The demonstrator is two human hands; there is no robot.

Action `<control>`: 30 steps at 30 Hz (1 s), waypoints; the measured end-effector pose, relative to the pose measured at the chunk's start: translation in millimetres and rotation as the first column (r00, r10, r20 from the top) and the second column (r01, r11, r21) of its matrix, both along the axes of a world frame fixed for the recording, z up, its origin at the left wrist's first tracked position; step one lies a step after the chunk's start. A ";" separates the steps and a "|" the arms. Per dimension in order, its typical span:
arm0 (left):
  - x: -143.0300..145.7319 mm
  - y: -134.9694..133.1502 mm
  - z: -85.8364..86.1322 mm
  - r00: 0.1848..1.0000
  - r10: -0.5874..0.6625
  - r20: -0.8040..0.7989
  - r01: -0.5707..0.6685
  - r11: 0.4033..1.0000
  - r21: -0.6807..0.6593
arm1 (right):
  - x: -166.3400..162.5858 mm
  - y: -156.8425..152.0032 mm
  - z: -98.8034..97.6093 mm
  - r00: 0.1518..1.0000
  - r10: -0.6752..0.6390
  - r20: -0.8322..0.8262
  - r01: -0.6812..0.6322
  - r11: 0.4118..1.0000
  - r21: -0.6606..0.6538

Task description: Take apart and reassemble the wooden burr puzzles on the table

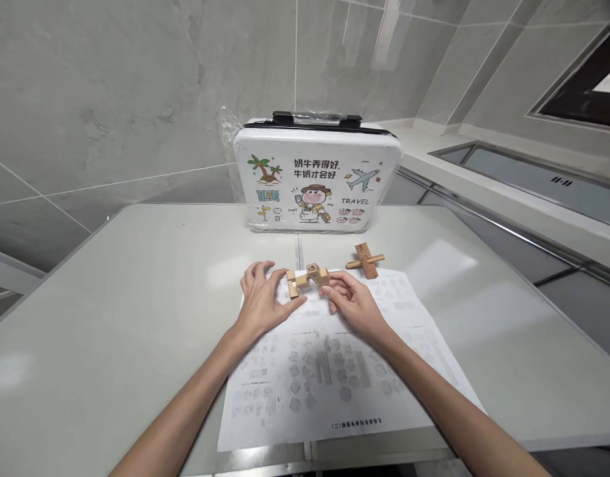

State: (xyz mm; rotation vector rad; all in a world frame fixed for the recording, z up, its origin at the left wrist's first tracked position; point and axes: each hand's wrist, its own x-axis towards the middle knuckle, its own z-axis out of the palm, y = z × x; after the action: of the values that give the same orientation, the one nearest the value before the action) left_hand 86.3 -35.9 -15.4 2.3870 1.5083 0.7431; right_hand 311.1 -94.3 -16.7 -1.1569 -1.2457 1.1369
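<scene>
Over the top of a printed sheet [305, 411], my left hand [262, 295] has its thumb and forefinger around a notched wooden puzzle piece [293, 283]. My right hand [354, 301] pinches another wooden puzzle piece [314, 270], which bears a dark mark on its top. The two pieces are close together, and whether they interlock I cannot tell. Beyond my right hand, two or more wooden pieces lie crossed as a small assembly [367, 260], also with a dark mark. Rows of small puzzle drawings cover the sheet, upside down to me.
A white travel case [317, 179] with cartoon prints and partial plastic wrap stands at the back of the pale folding table [110, 318]. Behind it rises a grey tiled wall [136, 99]. A counter with a glass-topped panel [543, 179] runs along the right.
</scene>
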 end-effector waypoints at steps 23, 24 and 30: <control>-2.4 0.8 21.9 0.990 0.026 0.142 -0.059 0.970 0.237 | -4.9 -6.1 4.8 0.911 -0.080 0.405 0.062 0.996 0.057; -4.5 2.1 21.3 0.994 0.045 0.102 -0.070 0.965 0.253 | -4.5 -5.6 3.6 0.887 -0.104 0.451 0.076 0.994 0.081; -10.5 6.4 17.6 0.997 0.072 -0.030 -0.062 0.964 0.259 | -4.2 -5.2 -7.4 0.706 -0.248 0.663 0.146 0.967 0.207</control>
State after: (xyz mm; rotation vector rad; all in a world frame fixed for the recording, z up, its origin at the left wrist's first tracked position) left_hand 75.8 -29.5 2.2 2.5596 1.6024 0.9678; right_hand 306.9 -99.5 -24.1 -1.6364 -1.6703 0.4285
